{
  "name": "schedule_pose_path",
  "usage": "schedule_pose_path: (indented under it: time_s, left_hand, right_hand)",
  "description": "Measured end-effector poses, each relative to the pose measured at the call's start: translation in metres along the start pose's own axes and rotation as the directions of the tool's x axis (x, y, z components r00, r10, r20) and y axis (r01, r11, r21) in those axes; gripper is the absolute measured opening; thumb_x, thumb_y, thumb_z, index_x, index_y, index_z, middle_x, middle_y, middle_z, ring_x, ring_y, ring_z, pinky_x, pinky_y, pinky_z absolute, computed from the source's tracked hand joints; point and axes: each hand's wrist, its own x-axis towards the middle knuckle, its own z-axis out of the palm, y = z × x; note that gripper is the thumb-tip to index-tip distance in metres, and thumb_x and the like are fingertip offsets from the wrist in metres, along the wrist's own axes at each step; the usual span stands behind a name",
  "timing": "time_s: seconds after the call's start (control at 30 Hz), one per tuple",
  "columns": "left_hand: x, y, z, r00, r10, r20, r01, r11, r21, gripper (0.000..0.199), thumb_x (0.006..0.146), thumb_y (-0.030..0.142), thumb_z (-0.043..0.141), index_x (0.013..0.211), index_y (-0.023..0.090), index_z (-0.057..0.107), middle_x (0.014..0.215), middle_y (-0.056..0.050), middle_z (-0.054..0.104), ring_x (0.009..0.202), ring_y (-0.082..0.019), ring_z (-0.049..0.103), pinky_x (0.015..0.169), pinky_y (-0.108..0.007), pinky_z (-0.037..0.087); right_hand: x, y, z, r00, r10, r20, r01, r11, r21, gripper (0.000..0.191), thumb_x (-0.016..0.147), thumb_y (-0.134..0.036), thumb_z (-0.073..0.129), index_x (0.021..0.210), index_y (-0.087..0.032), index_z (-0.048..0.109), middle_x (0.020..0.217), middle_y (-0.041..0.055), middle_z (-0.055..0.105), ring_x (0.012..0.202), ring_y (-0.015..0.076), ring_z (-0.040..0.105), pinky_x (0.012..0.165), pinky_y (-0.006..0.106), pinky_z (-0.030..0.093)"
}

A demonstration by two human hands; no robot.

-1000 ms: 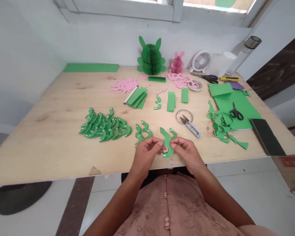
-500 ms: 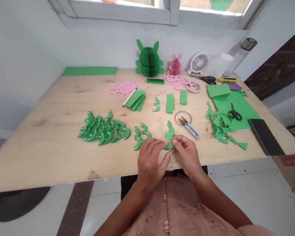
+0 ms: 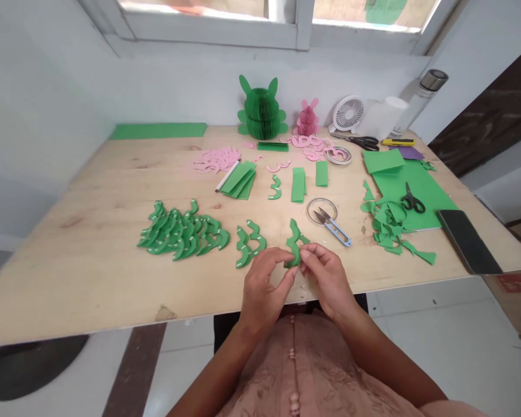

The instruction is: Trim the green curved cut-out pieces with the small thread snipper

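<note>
Between my two hands, just in from the table's front edge, is a wavy green paper cutout (image 3: pixel 293 238). My left hand (image 3: pixel 264 284) pinches its lower end between thumb and fingers. On the other side, my right hand (image 3: pixel 325 275) has its thumb and forefinger closed at the cutout's right edge, where a small green flap sticks out. Left of my hands lie a few wavy green cutouts (image 3: pixel 245 246) with white strips on them. Further left is a big heap of the same green pieces (image 3: pixel 180 231). Blue-handled thread snips (image 3: pixel 336 230) rest across a tape ring (image 3: pixel 309 209).
Green scraps (image 3: pixel 388 229), black scissors (image 3: pixel 412 201) on green paper and a phone (image 3: pixel 469 240) lie to the right. Folded green strips (image 3: pixel 298 185) and pink cutouts (image 3: pixel 217 159) lie behind. At the back stand a green paper figure (image 3: pixel 263 113), a pink one (image 3: pixel 307 119) and a fan (image 3: pixel 348 113).
The green cutout has shifted slightly left and turned in my fingers. My left fingers now curl around its lower end, and my right hand has moved slightly left with it.
</note>
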Motion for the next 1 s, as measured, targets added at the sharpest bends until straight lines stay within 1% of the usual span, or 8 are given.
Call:
schedule_pose_path:
  time_s: [0.1, 0.27, 0.5, 0.63, 0.83, 1.0]
  left_hand:
    - [-0.0002, 0.0005, -0.0011, 0.998, -0.063, 0.019, 0.063, 0.997, -0.044, 0.011, 0.077, 0.016, 0.059, 0.086, 0.021, 0.059, 0.087, -0.002, 0.066, 0.087, -0.018, 0.062, 0.081, -0.034, 0.049]
    - [0.0003, 0.0040, -0.0031, 0.993, -0.108, 0.036, 0.110, 0.992, -0.060, 0.009, 0.076, 0.018, 0.059, 0.085, 0.021, 0.060, 0.087, -0.002, 0.067, 0.086, -0.017, 0.063, 0.080, -0.033, 0.049]
    - [0.0000, 0.0055, -0.0044, 0.983, -0.180, 0.027, 0.182, 0.980, -0.080, 0.006, 0.076, 0.021, 0.061, 0.082, 0.020, 0.061, 0.082, -0.001, 0.067, 0.081, -0.017, 0.064, 0.078, -0.031, 0.049]
    - [-0.0022, 0.0033, -0.0048, 0.974, -0.225, 0.035, 0.227, 0.967, -0.111, 0.008, 0.077, 0.023, 0.061, 0.084, 0.020, 0.063, 0.083, -0.002, 0.068, 0.082, -0.017, 0.063, 0.079, -0.032, 0.049]
    - [-0.0044, 0.0020, -0.0050, 0.948, -0.317, 0.040, 0.318, 0.925, -0.208, 0.010, 0.078, 0.024, 0.059, 0.086, 0.019, 0.063, 0.085, -0.002, 0.068, 0.084, -0.017, 0.063, 0.079, -0.031, 0.049]
    - [-0.0030, 0.0030, -0.0033, 0.928, -0.373, 0.001, 0.359, 0.894, -0.268, 0.011, 0.079, 0.020, 0.055, 0.088, 0.017, 0.060, 0.085, -0.004, 0.066, 0.084, -0.017, 0.063, 0.080, -0.032, 0.050]
  right_hand:
    - [-0.0007, 0.0010, -0.0010, 0.999, 0.036, 0.030, -0.038, 0.998, 0.049, 0.019, 0.071, -0.036, 0.068, 0.077, -0.018, 0.064, 0.057, -0.0046, 0.048, 0.052, 0.0085, 0.038, 0.054, 0.024, 0.029]
    - [-0.0021, 0.0019, -0.0013, 0.997, 0.067, 0.031, -0.069, 0.993, 0.094, 0.021, 0.068, -0.035, 0.071, 0.078, -0.019, 0.064, 0.058, -0.0047, 0.049, 0.052, 0.0086, 0.038, 0.054, 0.024, 0.030]
    - [-0.0053, 0.0010, 0.0021, 0.998, 0.066, 0.010, -0.067, 0.996, 0.065, 0.020, 0.066, -0.034, 0.072, 0.076, -0.018, 0.064, 0.062, -0.0040, 0.051, 0.053, 0.0077, 0.039, 0.053, 0.023, 0.031]
    - [-0.0060, 0.0000, 0.0026, 0.998, 0.056, 0.006, -0.056, 0.997, 0.044, 0.019, 0.067, -0.033, 0.071, 0.076, -0.018, 0.064, 0.062, -0.0036, 0.052, 0.053, 0.0078, 0.040, 0.053, 0.023, 0.031]
    - [-0.0053, 0.0005, 0.0018, 0.999, 0.053, 0.007, -0.053, 0.998, 0.035, 0.018, 0.068, -0.032, 0.070, 0.076, -0.018, 0.064, 0.060, -0.0045, 0.051, 0.053, 0.0075, 0.038, 0.052, 0.023, 0.030]
    - [-0.0049, 0.0025, 0.0017, 0.999, 0.043, 0.005, -0.043, 0.999, 0.018, 0.016, 0.068, -0.032, 0.069, 0.076, -0.018, 0.064, 0.062, -0.0038, 0.054, 0.053, 0.0078, 0.039, 0.052, 0.023, 0.030]
